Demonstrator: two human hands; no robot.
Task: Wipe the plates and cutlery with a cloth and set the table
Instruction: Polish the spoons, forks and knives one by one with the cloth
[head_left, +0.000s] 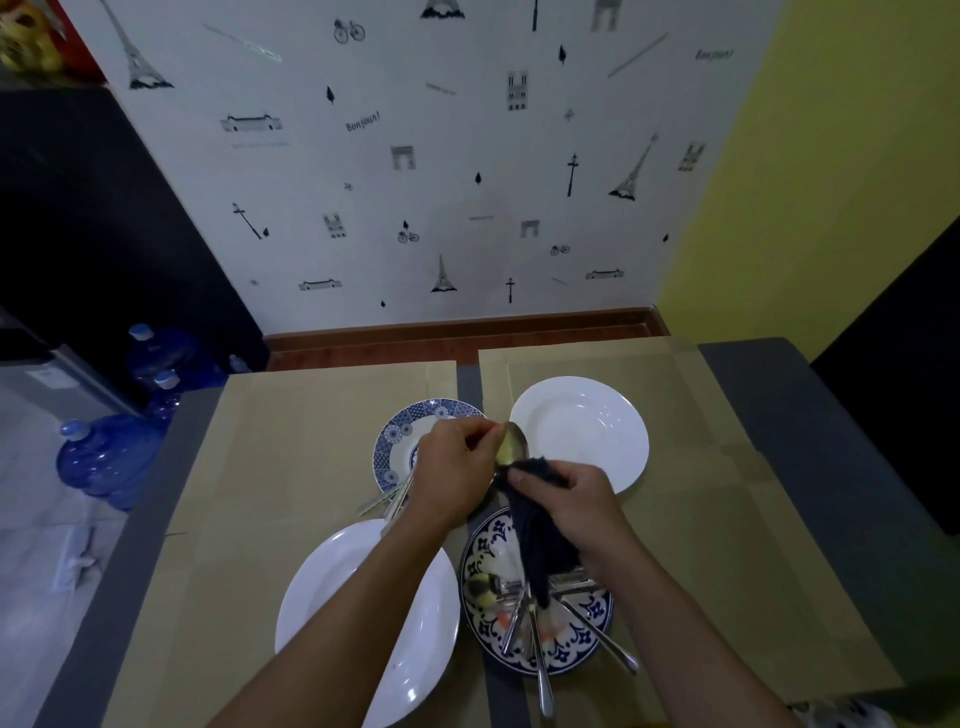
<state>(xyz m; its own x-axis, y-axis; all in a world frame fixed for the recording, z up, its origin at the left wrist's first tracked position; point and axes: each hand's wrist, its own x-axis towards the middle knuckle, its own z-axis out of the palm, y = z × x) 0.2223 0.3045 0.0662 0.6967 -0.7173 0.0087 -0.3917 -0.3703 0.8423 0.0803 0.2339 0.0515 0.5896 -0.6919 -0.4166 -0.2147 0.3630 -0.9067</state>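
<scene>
Cutlery work centred mid-frame: left hand gripped a spoon by its bowl end, seemingly steadying it, while right hand pinched the dark cloth round its handle above the patterned plate.

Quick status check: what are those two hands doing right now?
Left hand holding spoon. Right hand rubbing it with dark cloth. More cutlery waiting on patterned plate. Nothing in the way.

"Bonjour!" printed on wallpaper, other small print unreadable
</scene>
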